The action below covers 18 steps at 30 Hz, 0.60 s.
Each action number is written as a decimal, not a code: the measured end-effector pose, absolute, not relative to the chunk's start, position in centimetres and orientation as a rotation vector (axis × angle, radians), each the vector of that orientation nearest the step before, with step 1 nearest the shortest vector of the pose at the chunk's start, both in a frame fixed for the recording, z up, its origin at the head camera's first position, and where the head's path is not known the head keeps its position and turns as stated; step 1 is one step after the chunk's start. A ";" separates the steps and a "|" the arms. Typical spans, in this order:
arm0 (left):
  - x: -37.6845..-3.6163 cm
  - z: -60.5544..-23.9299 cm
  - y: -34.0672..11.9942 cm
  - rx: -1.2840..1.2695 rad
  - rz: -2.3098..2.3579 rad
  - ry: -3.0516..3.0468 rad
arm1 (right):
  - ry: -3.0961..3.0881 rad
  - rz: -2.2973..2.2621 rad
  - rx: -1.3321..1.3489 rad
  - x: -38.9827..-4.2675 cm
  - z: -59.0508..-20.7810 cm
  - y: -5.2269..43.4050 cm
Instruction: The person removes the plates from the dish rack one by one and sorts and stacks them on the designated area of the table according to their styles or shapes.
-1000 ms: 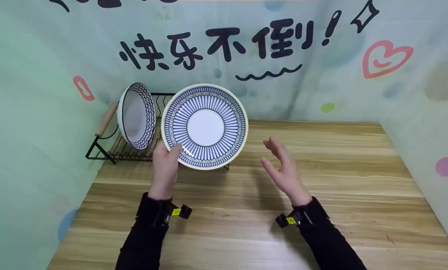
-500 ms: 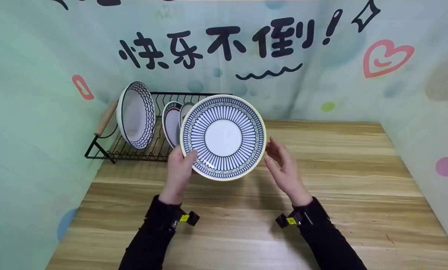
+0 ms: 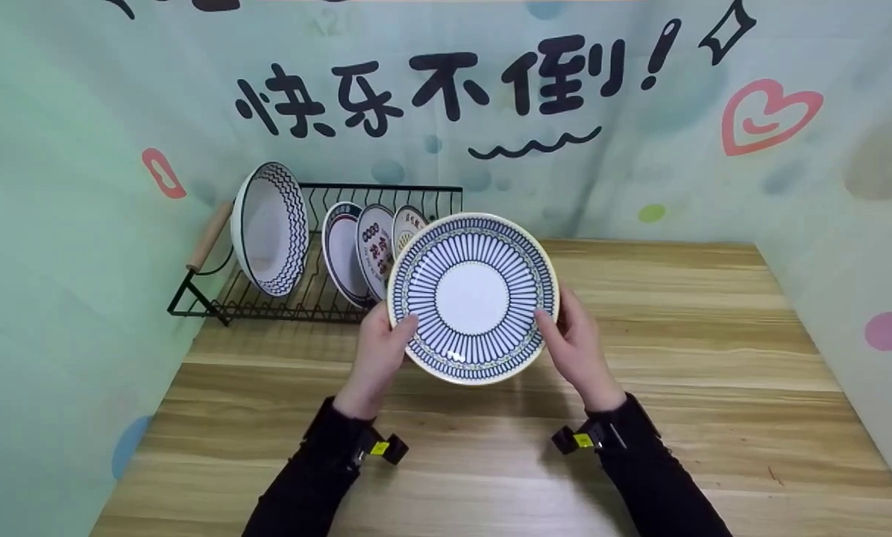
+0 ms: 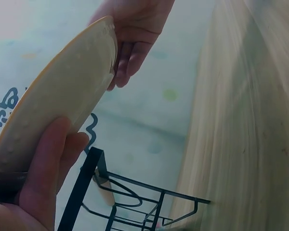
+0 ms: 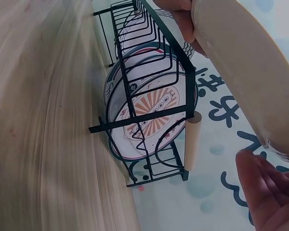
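Both hands' fingers clasp the striped plate (image 3: 473,297) beneath the backdrop lettering (image 3: 446,88) "快乐不倒!".

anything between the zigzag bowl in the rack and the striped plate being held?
Yes. In the head view, three small plates stand upright in the black rack between the zigzag bowl and the striped plate held by both hands.

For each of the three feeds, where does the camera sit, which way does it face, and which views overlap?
Head: worn high, looking forward and down at the wooden table; left hand and right hand grip the blue-striped round plate.
Left wrist: below the plate's cream underside, facing the far hand.
Right wrist: looks past the plate to the black wire dish rack.
Shared: both wrist views show the plate's underside and the rack.
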<state>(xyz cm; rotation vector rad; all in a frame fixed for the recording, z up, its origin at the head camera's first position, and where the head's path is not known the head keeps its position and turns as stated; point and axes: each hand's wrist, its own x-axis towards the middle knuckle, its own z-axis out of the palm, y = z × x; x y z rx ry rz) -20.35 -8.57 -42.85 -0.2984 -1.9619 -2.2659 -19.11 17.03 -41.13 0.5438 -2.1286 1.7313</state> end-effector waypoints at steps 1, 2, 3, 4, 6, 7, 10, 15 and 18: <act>-20.3 -42.9 -8.5 -0.306 -2.264 -1.964 | -2.137 1.724 0.538 -19.1 -41.1 17.1; -20.3 -43.0 -8.4 -0.319 -2.263 -1.964 | -2.151 1.706 0.529 -19.2 -41.3 17.3; -20.3 -43.0 -8.3 -0.330 -2.267 -1.963 | -2.161 1.689 0.519 -19.4 -41.7 17.4; -20.3 -43.1 -8.2 -0.341 -2.267 -1.963 | -2.177 1.670 0.499 -19.6 -42.1 17.7; -20.2 -43.2 -8.0 -0.357 -2.282 -1.962 | -2.213 1.617 0.449 -20.0 -42.8 18.1; -20.2 -43.2 -7.9 -0.363 -2.288 -1.961 | -2.228 1.596 0.423 -20.2 -43.3 18.4; -20.2 -43.4 -7.7 -0.357 -2.299 -1.978 | -2.256 1.551 0.371 -20.5 -44.1 19.0; -20.1 -43.6 -7.3 -0.314 -2.366 -2.003 | -2.286 1.468 0.375 -20.5 -44.5 19.8; -20.1 -43.6 -7.0 -0.326 -2.358 -2.033 | -2.298 1.389 0.372 -20.4 -44.5 20.1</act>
